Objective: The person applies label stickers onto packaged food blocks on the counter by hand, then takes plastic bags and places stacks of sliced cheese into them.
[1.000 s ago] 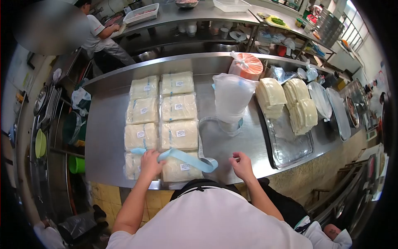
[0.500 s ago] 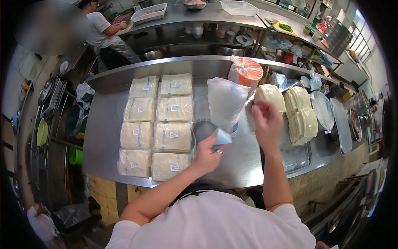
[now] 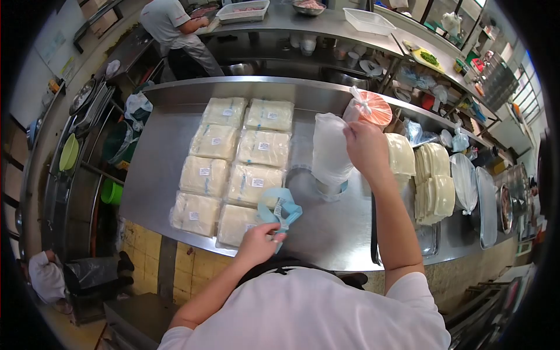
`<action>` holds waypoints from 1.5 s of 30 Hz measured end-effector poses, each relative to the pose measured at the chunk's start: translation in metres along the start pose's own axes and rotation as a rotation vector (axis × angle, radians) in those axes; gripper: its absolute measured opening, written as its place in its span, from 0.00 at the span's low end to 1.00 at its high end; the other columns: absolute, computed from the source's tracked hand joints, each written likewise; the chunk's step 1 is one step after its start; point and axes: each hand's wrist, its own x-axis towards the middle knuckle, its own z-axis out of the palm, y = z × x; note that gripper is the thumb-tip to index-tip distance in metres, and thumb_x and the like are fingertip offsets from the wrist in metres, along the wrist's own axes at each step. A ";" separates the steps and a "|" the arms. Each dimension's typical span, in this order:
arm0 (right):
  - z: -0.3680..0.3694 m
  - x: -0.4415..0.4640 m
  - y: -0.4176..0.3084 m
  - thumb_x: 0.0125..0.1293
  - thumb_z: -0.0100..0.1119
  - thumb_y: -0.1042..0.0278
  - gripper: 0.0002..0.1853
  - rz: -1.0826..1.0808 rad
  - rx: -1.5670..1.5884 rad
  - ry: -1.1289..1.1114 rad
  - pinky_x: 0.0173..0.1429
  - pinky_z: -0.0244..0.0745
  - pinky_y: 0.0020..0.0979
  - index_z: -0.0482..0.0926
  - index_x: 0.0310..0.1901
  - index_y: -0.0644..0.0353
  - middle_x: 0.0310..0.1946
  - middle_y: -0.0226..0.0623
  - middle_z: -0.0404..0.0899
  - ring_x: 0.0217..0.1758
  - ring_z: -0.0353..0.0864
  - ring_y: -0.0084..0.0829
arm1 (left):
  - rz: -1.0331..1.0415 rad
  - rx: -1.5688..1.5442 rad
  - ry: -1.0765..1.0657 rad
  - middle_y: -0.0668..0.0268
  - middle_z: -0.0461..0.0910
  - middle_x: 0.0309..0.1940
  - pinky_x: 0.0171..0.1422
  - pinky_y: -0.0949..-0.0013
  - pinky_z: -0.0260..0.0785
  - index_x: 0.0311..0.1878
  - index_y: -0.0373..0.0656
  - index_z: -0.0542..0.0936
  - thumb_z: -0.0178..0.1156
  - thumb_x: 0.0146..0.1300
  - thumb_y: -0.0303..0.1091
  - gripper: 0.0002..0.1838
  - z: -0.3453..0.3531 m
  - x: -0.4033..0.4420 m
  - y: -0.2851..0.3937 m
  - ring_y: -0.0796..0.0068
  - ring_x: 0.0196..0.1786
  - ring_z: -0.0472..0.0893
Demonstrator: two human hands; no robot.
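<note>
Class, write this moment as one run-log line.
left hand: holding blue strip | right hand: at upper edge of translucent bag | labelled packets: two columns on steel table

White labels (image 3: 263,146) on the wrapped packs (image 3: 256,191) bear print too small to read

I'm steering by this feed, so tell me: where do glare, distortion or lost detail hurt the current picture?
Head view: lens distortion bows the steel table, with black corners to the picture; bright sheen on its near part, right of the left hand; print on the pack labels too small to read.
</note>
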 end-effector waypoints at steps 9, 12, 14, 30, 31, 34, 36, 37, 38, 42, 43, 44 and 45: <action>-0.067 0.002 -0.047 0.79 0.57 0.67 0.09 0.148 0.567 0.505 0.31 0.70 0.23 0.84 0.46 0.62 0.29 0.29 0.82 0.26 0.75 0.17 | 0.020 -0.262 0.006 0.58 0.89 0.43 0.53 0.69 0.79 0.55 0.36 0.85 0.67 0.70 0.31 0.14 -0.035 0.001 -0.089 0.73 0.46 0.87; -0.104 -0.017 -0.072 0.80 0.58 0.65 0.09 0.227 0.747 0.628 0.28 0.64 0.18 0.84 0.45 0.60 0.28 0.26 0.80 0.24 0.70 0.13 | 0.112 -0.324 -0.086 0.59 0.89 0.45 0.55 0.70 0.77 0.56 0.35 0.84 0.65 0.72 0.31 0.14 -0.039 0.024 -0.065 0.75 0.48 0.86; -0.117 -0.035 -0.084 0.79 0.59 0.65 0.09 0.275 0.802 0.699 0.26 0.63 0.18 0.83 0.44 0.61 0.27 0.27 0.80 0.22 0.70 0.13 | 0.182 -0.312 -0.174 0.62 0.87 0.49 0.59 0.72 0.75 0.60 0.32 0.81 0.62 0.75 0.29 0.15 -0.043 0.044 -0.040 0.77 0.52 0.84; 0.052 -0.257 -0.032 0.78 0.59 0.67 0.07 0.967 1.008 0.557 0.40 0.71 0.21 0.81 0.46 0.62 0.36 0.25 0.81 0.36 0.75 0.16 | 0.311 -0.562 -0.688 0.59 0.83 0.56 0.64 0.61 0.74 0.63 0.35 0.78 0.60 0.75 0.32 0.18 -0.032 -0.001 0.054 0.66 0.57 0.81; 0.062 -0.259 -0.018 0.77 0.60 0.68 0.07 0.989 1.017 0.458 0.43 0.75 0.22 0.80 0.47 0.62 0.37 0.26 0.82 0.38 0.78 0.17 | 0.228 -0.576 -0.602 0.61 0.84 0.48 0.58 0.63 0.74 0.61 0.35 0.79 0.60 0.74 0.31 0.16 -0.023 0.002 0.052 0.68 0.50 0.81; 0.076 -0.247 0.035 0.71 0.63 0.71 0.08 1.012 0.961 0.250 0.44 0.74 0.23 0.81 0.47 0.64 0.34 0.28 0.80 0.36 0.77 0.20 | 0.151 -0.395 -0.382 0.63 0.82 0.29 0.41 0.64 0.73 0.55 0.35 0.81 0.59 0.73 0.27 0.11 -0.004 0.017 0.056 0.70 0.31 0.78; 0.074 -0.225 0.098 0.64 0.64 0.75 0.15 0.777 0.639 0.245 0.50 0.78 0.28 0.80 0.51 0.68 0.41 0.33 0.83 0.42 0.81 0.24 | 0.313 0.029 -0.284 0.61 0.77 0.20 0.32 0.64 0.69 0.52 0.36 0.80 0.59 0.72 0.27 0.09 -0.008 0.024 0.083 0.67 0.22 0.72; 0.076 -0.206 0.135 0.63 0.67 0.72 0.17 0.700 0.665 0.289 0.53 0.79 0.32 0.80 0.52 0.68 0.45 0.40 0.85 0.46 0.84 0.30 | 0.313 0.129 -0.232 0.55 0.76 0.18 0.32 0.60 0.68 0.54 0.41 0.83 0.62 0.69 0.28 0.12 -0.004 0.023 0.090 0.56 0.21 0.73; 0.059 -0.175 0.145 0.63 0.68 0.69 0.20 0.666 0.488 0.304 0.57 0.78 0.35 0.79 0.55 0.68 0.47 0.44 0.85 0.50 0.84 0.35 | 0.315 0.188 -0.259 0.55 0.76 0.19 0.32 0.59 0.69 0.53 0.43 0.85 0.63 0.68 0.29 0.12 0.001 0.024 0.092 0.54 0.22 0.73; 0.043 -0.066 0.217 0.63 0.69 0.57 0.34 0.445 0.076 0.258 0.73 0.68 0.47 0.72 0.67 0.69 0.66 0.59 0.74 0.70 0.73 0.52 | 0.267 0.308 -0.369 0.55 0.80 0.28 0.42 0.52 0.73 0.48 0.51 0.90 0.64 0.64 0.33 0.11 0.028 0.024 0.087 0.49 0.33 0.80; 0.051 -0.044 0.229 0.64 0.69 0.55 0.37 0.423 -0.012 0.231 0.75 0.66 0.49 0.70 0.69 0.69 0.69 0.60 0.70 0.73 0.70 0.54 | 0.223 0.351 -0.387 0.54 0.81 0.31 0.46 0.51 0.74 0.47 0.51 0.90 0.63 0.63 0.32 0.11 0.034 0.020 0.099 0.47 0.38 0.81; 0.057 -0.031 0.238 0.64 0.69 0.53 0.39 0.399 -0.099 0.204 0.76 0.63 0.51 0.68 0.70 0.68 0.72 0.61 0.67 0.75 0.67 0.55 | 0.176 0.392 -0.404 0.54 0.82 0.35 0.50 0.50 0.75 0.46 0.51 0.90 0.62 0.63 0.31 0.11 0.041 0.018 0.107 0.44 0.43 0.82; 0.057 -0.023 0.240 0.64 0.69 0.51 0.40 0.433 -0.176 0.101 0.77 0.62 0.53 0.68 0.71 0.68 0.73 0.62 0.65 0.76 0.65 0.57 | 0.157 0.334 -0.390 0.54 0.80 0.37 0.51 0.51 0.74 0.47 0.51 0.89 0.61 0.63 0.29 0.13 0.048 0.015 0.108 0.46 0.44 0.81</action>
